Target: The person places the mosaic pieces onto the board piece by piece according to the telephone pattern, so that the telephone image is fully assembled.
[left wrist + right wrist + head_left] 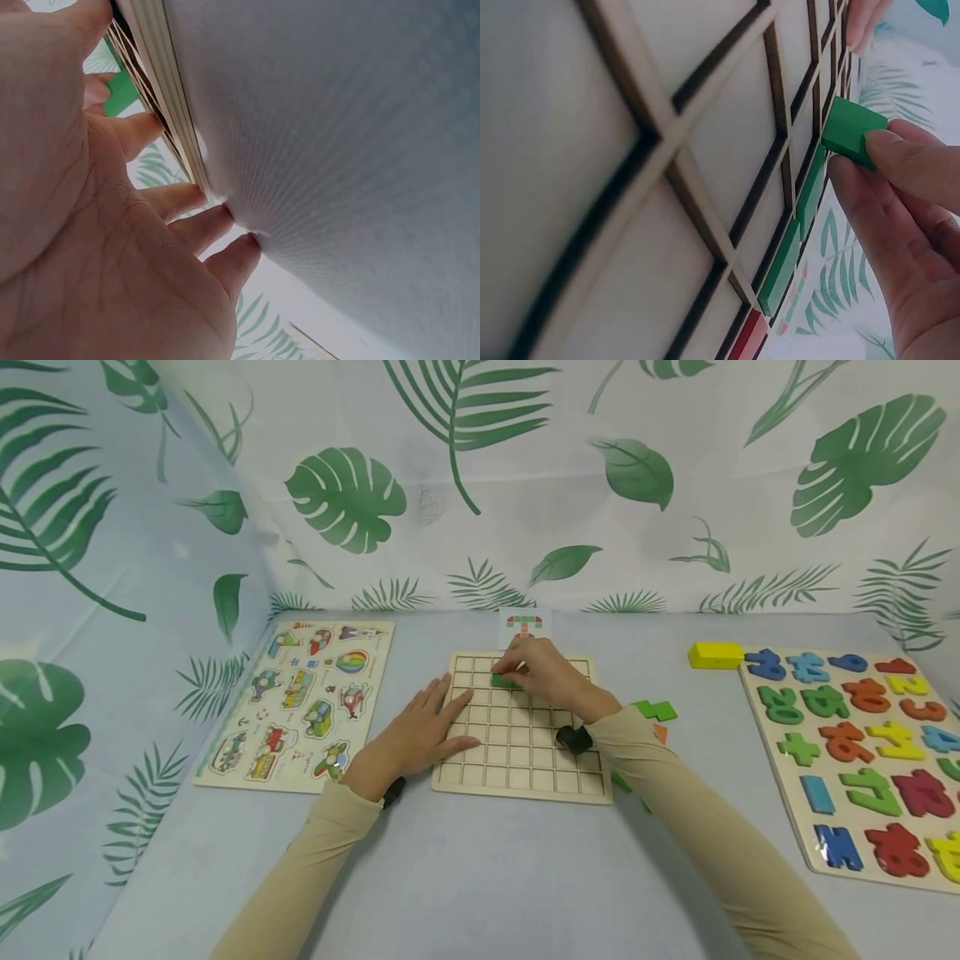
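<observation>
1. R hand (543,672): thumb + fingertips pinch one green tile (855,129); it's over the far part of the board (521,781), just L of the R hand in head view.
2. Key relation: tile to grid. In R wrist view it sits tilted to the board face, near edge close to the slats; can't tell if touching. It looks approx. square, so no clear long axis; flat face vs. cell is what counts, imo.
3. Row ref.: two green tiles (781,270) + a red tile (745,336) lie in cells, end to end; held tile is beyond the greens, on the L hand's side.
4. L hand (423,727): fingers spread, holding nothing, at the board's L edge w/ thumb + index over the grid. Tile is to its R and farther out, so R hand is the nearer one.
5. Card (525,617): just past the board's far edge, partly behind R hand. Loose tiles (662,710): R of board, by the R forearm.
</observation>
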`<move>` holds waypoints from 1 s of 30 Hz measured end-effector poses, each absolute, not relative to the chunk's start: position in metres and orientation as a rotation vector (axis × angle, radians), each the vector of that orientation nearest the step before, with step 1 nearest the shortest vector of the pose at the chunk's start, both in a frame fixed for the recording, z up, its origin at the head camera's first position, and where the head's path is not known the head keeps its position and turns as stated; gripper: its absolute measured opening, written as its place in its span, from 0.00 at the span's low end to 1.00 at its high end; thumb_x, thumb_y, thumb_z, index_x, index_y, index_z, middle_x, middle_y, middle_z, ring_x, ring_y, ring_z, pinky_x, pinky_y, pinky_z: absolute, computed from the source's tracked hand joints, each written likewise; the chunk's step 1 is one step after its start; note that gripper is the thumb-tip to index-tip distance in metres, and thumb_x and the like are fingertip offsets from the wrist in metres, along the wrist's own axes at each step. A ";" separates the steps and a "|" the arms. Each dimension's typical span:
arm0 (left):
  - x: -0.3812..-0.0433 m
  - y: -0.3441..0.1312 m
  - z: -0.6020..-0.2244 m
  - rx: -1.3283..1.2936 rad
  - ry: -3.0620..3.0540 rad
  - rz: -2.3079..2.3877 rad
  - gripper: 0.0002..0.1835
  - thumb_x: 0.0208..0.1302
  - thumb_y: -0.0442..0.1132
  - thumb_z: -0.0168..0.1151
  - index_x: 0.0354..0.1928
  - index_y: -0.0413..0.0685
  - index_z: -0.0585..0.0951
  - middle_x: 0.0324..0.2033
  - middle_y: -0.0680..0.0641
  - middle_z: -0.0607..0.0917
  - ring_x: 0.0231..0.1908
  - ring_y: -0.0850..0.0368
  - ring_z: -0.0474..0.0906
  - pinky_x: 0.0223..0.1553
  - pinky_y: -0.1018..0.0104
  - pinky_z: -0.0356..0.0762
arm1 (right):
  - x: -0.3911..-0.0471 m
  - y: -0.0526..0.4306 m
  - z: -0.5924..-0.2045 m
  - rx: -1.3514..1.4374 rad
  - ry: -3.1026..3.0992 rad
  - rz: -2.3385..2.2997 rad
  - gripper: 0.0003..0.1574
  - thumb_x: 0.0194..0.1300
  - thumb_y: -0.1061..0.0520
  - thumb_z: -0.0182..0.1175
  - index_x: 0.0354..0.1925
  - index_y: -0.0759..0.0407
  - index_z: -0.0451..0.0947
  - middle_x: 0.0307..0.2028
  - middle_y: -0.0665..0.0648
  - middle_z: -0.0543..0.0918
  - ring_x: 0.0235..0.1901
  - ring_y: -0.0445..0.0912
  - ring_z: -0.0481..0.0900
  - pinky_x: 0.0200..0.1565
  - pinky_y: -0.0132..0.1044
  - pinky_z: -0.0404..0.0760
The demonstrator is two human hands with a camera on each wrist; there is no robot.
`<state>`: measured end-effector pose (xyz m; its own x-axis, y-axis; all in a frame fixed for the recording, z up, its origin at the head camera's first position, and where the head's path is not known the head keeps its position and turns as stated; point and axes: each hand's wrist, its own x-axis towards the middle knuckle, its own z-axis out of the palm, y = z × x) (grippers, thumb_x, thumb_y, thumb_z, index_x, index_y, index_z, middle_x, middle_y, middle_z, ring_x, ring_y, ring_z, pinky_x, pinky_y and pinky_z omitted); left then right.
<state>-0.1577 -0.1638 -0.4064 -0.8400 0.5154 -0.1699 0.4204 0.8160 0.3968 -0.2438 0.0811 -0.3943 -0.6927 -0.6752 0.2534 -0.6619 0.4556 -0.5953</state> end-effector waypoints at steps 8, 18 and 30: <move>-0.158 -0.164 -0.406 0.719 2.733 0.503 0.44 0.79 0.59 0.55 0.84 0.44 0.53 0.81 0.29 0.41 0.81 0.33 0.38 0.79 0.41 0.42 | -0.246 0.079 -0.393 -1.248 2.698 -0.988 0.11 0.64 0.72 0.70 0.46 0.69 0.90 0.40 0.63 0.87 0.39 0.55 0.85 0.40 0.45 0.86; -0.158 -0.164 -0.407 0.723 2.740 0.491 0.44 0.79 0.60 0.55 0.84 0.45 0.53 0.81 0.29 0.41 0.81 0.32 0.38 0.79 0.41 0.42 | -0.247 0.077 -0.391 -1.271 2.729 -0.827 0.12 0.66 0.71 0.69 0.48 0.71 0.88 0.41 0.64 0.85 0.40 0.56 0.84 0.43 0.45 0.86; -0.157 -0.164 -0.406 0.726 2.737 0.493 0.44 0.79 0.60 0.54 0.84 0.45 0.52 0.81 0.29 0.41 0.81 0.33 0.38 0.80 0.42 0.42 | -0.246 0.075 -0.393 -1.245 2.729 -0.733 0.12 0.68 0.70 0.67 0.50 0.71 0.87 0.42 0.63 0.84 0.42 0.55 0.84 0.43 0.44 0.85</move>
<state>-0.1570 -0.1640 -0.4059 -0.8389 0.5180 -0.1668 0.4273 0.8168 0.3875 -0.2460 0.0748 -0.3927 -0.6738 -0.7248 0.1437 -0.6993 0.5627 -0.4409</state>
